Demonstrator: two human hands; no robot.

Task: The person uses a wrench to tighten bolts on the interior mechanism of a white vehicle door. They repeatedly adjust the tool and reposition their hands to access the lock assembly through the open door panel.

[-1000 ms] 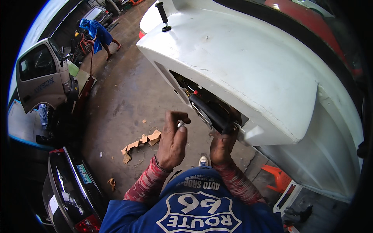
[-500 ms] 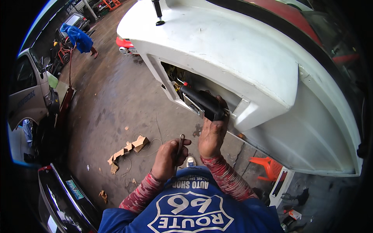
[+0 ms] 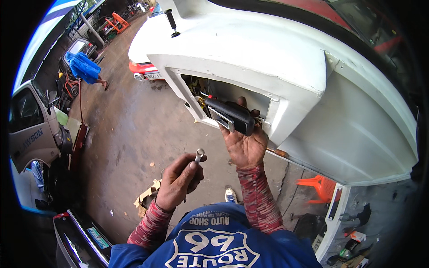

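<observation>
My left hand (image 3: 178, 179) is closed round a metal wrench (image 3: 199, 154), its ring end sticking up past the thumb. To the right, my right hand (image 3: 246, 151) is turned palm up with its fingers curled behind and beneath a black rounded oblong part (image 3: 234, 115) that carries a silver metal bracket (image 3: 222, 120). This part sits at a rectangular opening (image 3: 214, 87) in a white vehicle panel (image 3: 232, 47). Wires and a small red piece show inside the opening, next to the part's left end. Whatever fixes the part there is hidden.
An orange plastic chair (image 3: 318, 185) stands at lower right, near a white frame (image 3: 333, 219) and scattered items. Torn cardboard (image 3: 146, 196) lies on the concrete floor. A dark car (image 3: 82, 239) and a van (image 3: 33, 120) are at left. A person in blue (image 3: 82, 67) walks far off.
My right hand has turned from back up to palm up under the black part. My left hand has lifted slightly left, tilting the wrench's ring end into view. The person in blue has moved slightly.
</observation>
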